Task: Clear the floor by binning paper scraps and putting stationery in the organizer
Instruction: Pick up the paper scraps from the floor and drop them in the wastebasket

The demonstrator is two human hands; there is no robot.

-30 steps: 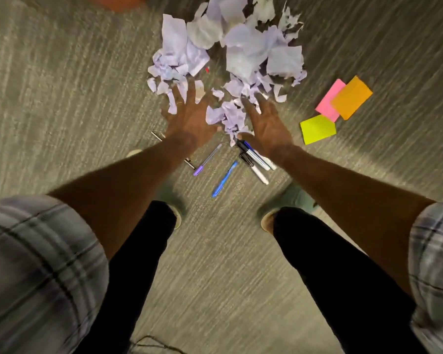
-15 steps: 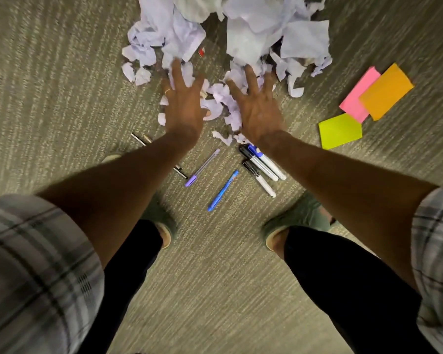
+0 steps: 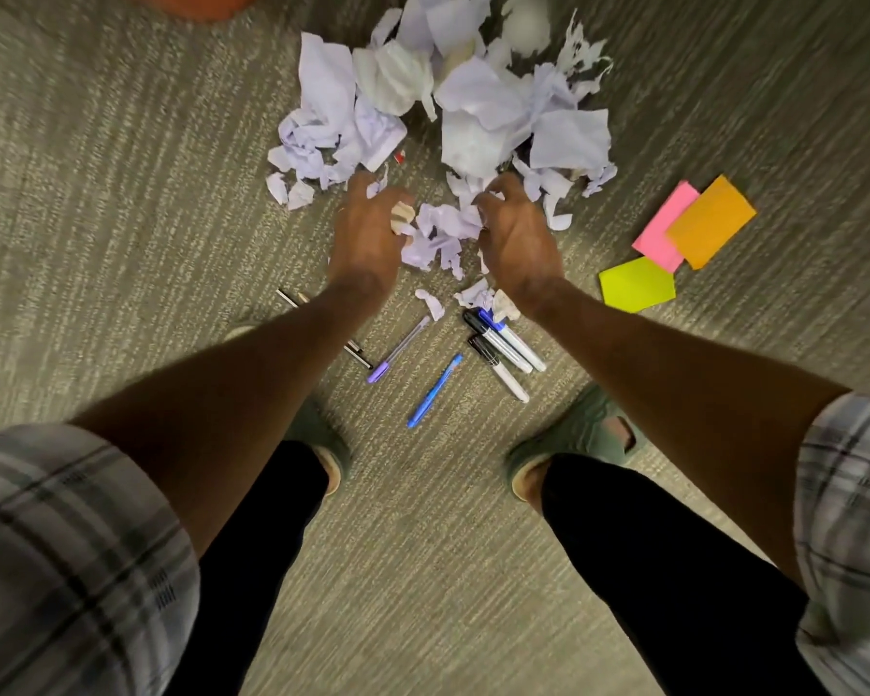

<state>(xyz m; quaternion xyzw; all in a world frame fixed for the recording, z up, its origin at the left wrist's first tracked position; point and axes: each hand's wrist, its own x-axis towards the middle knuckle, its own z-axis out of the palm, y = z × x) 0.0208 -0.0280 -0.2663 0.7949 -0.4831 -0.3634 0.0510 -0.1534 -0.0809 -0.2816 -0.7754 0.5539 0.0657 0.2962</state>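
Note:
A heap of torn and crumpled white paper scraps lies on the carpet ahead of me. My left hand and my right hand are at its near edge, fingers curled around a small clump of scraps between them. Nearer my feet lie a purple pen, a blue pen, three markers and a dark pen partly hidden under my left forearm. Pink, orange and yellow-green sticky note pads lie to the right.
Grey-green carpet covers the floor. My feet in green slippers stand just behind the pens. Something orange-red shows at the top left edge. A small red bit lies by the paper heap.
Both hands were flat with fingers spread over the scraps. Now their fingers have curled in and gathered a clump of scraps between them.

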